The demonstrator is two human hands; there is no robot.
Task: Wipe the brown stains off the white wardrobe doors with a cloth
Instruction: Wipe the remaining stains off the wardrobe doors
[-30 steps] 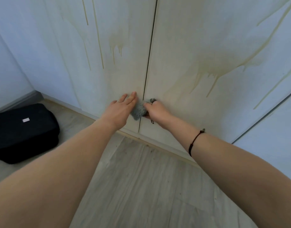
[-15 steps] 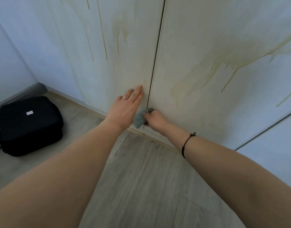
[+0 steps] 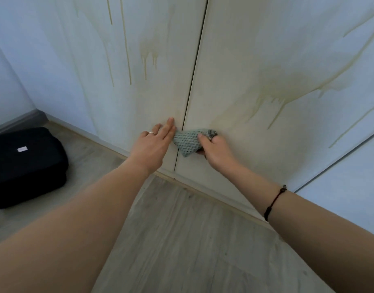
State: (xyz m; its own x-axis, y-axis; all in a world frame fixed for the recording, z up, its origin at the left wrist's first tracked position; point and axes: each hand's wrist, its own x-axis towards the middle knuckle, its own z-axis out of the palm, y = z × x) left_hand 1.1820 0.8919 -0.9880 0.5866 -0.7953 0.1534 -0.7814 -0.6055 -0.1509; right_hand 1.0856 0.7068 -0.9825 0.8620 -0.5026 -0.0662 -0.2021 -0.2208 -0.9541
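Right hand (image 3: 215, 149) clamps the cloth (image 3: 187, 141) low on the wardrobe doors, left hand (image 3: 152, 144) flat beside it!
Fingers curl round the green knitted cloth and press it to the right door (image 3: 255, 49), right at the seam. The left hand is spread straight on the left door (image 3: 160, 98), its fingertips touching the cloth's edge. That cloth looks soft, light and limp, so best wadded with the palm behind it, not pinched by a corner. Big brown splash (image 3: 287, 89) waits at 1 o'clock from the cloth, thin drips (image 3: 149, 56) at 11. Black bag (image 3: 23, 163) sits on the floor (image 3: 181, 240), out at 9 o'clock.
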